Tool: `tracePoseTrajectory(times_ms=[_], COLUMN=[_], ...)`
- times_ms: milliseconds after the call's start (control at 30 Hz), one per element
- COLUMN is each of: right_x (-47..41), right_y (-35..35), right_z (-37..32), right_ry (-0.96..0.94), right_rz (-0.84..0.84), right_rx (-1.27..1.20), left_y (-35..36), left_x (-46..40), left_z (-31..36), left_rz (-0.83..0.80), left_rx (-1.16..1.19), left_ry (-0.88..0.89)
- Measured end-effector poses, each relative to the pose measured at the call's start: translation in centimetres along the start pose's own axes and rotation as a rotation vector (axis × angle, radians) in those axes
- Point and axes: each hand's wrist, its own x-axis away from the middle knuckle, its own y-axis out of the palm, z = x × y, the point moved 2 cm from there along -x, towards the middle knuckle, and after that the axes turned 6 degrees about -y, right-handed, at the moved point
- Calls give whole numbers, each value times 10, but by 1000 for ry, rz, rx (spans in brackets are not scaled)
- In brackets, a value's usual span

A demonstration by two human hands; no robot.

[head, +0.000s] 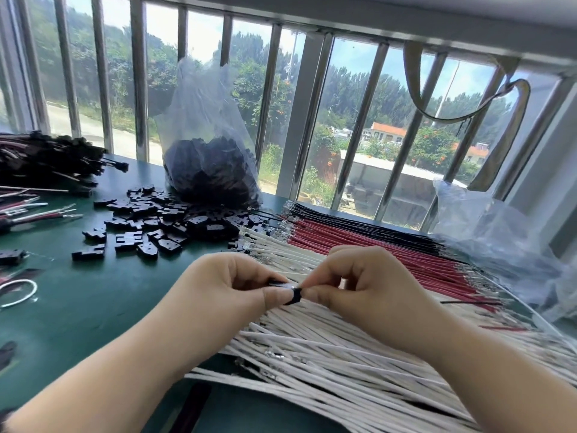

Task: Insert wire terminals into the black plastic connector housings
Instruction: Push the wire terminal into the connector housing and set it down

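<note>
I am seeing a matt dark green table top [93,295], smooth and faintly scuffed. The loose connector housings [162,223] are looking like hard black plastic with a dull sheen. A thin, crinkled clear plastic bag [203,120] is holding more of them. The white wires [327,348], red wires [374,248] and black wires [359,221] are showing smooth insulation with small shiny metal ends. The window bars [140,76] are gleaming like polished metal.

No legible text anywhere — no labels, no numbers.
</note>
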Motion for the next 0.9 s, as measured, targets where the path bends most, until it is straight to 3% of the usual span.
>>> tracePoseTrajectory(times_ms=[200, 600, 900], right_x=[-2, 4, 0], right_y=[-6, 5, -2], right_z=[4, 1, 2], right_ry=[64, -97, -74], right_rz=[-30, 82, 64], right_rx=[-12, 44, 54], left_y=[-9, -6, -10], left_x=[-2, -1, -1], left_z=[0, -3, 3], left_rz=[50, 33, 59], left_rx=[8, 59, 56], left_ry=[-49, -21, 3])
